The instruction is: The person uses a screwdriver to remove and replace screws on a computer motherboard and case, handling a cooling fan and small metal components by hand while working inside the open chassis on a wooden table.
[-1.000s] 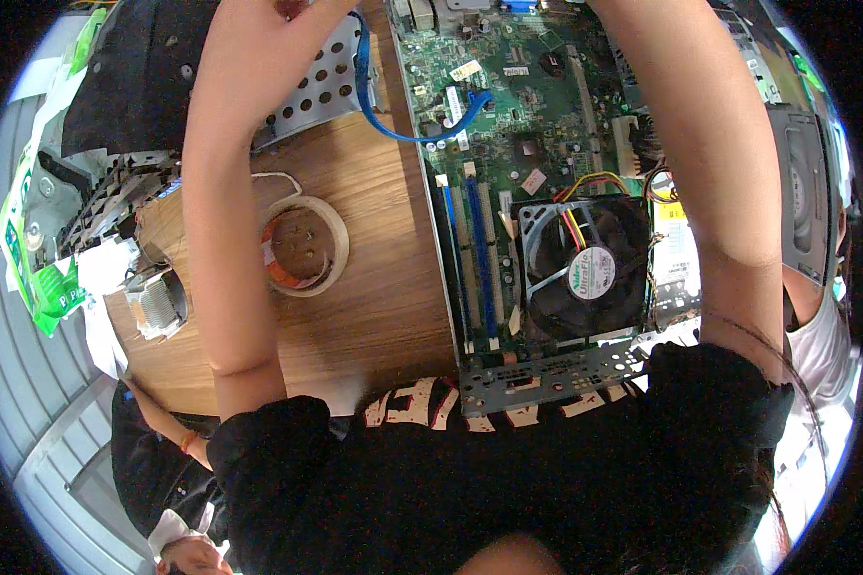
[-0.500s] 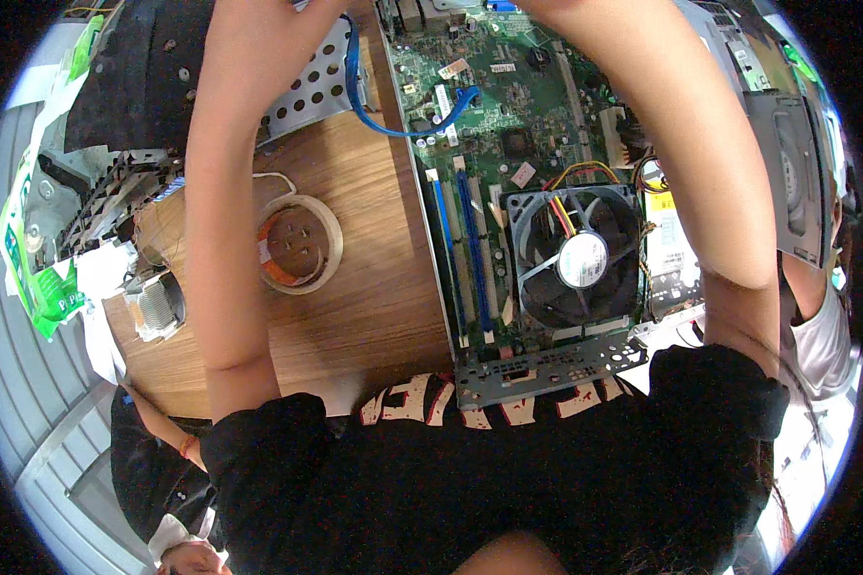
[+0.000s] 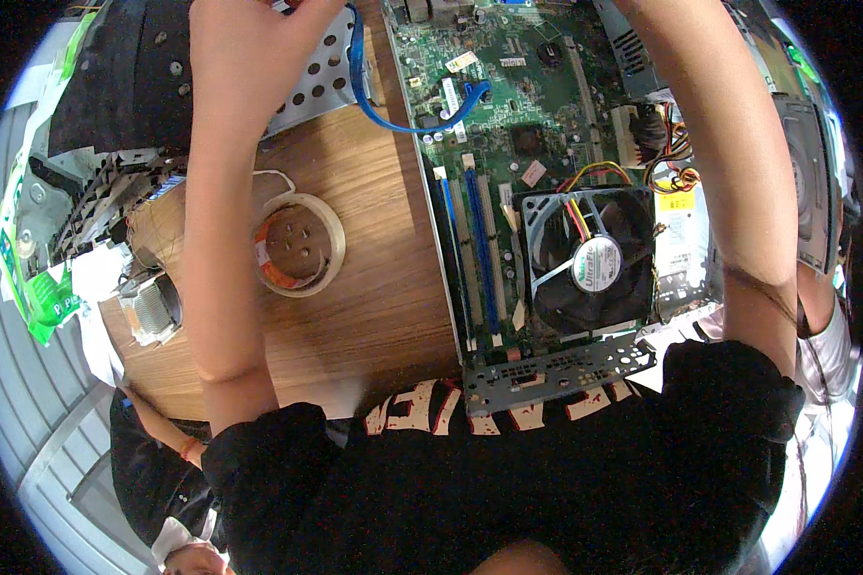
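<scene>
My left hand (image 3: 254,43) is at the top edge beside a perforated metal panel (image 3: 314,86), its thumb angled right and its fingertips out of frame; what it holds, if anything, is hidden. A blue cable (image 3: 403,125) runs down from near that thumb and curves onto a green motherboard (image 3: 499,96) in an open computer case. My right forearm (image 3: 729,163) crosses the case's right side, the hand beyond the top edge. The case also has a black fan (image 3: 556,292), blue memory slots (image 3: 479,249), coloured wires and a silver drive (image 3: 679,240).
A roll of beige tape (image 3: 331,249) lies on the wooden table (image 3: 355,345). A metal heatsink (image 3: 149,316), dark computer parts and green packaging (image 3: 53,316) crowd the left. A co-worker (image 3: 168,431) is at lower left, and another person (image 3: 820,321) is at the right.
My left hand has shifted slightly left. My right arm first moved left, then back rightward, and its hand, partly visible half a second ago, has left the frame.
</scene>
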A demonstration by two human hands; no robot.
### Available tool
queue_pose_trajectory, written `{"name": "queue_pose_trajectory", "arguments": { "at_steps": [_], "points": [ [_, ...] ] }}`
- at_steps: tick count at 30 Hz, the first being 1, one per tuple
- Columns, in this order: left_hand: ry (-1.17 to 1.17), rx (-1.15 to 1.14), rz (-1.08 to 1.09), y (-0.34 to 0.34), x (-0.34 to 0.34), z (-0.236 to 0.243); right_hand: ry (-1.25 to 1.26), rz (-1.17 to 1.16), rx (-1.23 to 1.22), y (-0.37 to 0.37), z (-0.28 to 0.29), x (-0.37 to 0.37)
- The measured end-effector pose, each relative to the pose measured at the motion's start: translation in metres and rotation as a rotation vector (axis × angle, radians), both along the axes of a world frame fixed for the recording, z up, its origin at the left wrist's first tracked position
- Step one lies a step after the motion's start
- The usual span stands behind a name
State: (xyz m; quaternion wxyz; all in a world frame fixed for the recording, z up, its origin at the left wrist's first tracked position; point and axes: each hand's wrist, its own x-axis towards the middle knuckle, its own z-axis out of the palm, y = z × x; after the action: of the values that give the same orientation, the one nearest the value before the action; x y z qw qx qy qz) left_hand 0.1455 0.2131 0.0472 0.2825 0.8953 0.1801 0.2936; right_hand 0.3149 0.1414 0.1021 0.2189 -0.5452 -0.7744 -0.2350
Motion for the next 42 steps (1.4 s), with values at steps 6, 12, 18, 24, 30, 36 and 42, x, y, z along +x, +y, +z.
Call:
{"name": "queue_pose_trajectory", "arguments": {
  "at_steps": [6, 12, 18, 24, 30, 36, 42],
  "points": [
    [-0.105, -0.020, 0.052, -0.009, -0.002, -0.004, 0.101, 0.253, -0.106, -0.006, 0.004, 0.009],
    [-0.120, 0.026, 0.111, -0.010, 0.011, -0.007, 0.258, 0.078, -0.442, -0.014, 0.029, 0.004],
    [-0.084, -0.057, 0.130, -0.005, 0.018, -0.009, 0.087, 0.202, -0.707, -0.035, 0.072, 0.005],
    [-0.157, -0.113, -0.037, -0.005, 0.021, -0.014, 0.146, 0.173, -0.427, -0.039, 0.038, 0.017],
    [-0.083, -0.376, -0.202, 0.010, 0.020, -0.014, 1.088, -0.096, -0.489, -0.032, 0.041, -0.020],
    [-0.024, -0.322, -0.137, -0.007, 0.024, 0.009, 1.420, 0.127, -0.068, 0.000, -0.008, -0.019],
    [-0.189, -0.444, -0.236, -0.013, 0.021, 0.004, 0.834, 0.489, -0.078, 0.019, -0.021, 0.003]
  ]
}}
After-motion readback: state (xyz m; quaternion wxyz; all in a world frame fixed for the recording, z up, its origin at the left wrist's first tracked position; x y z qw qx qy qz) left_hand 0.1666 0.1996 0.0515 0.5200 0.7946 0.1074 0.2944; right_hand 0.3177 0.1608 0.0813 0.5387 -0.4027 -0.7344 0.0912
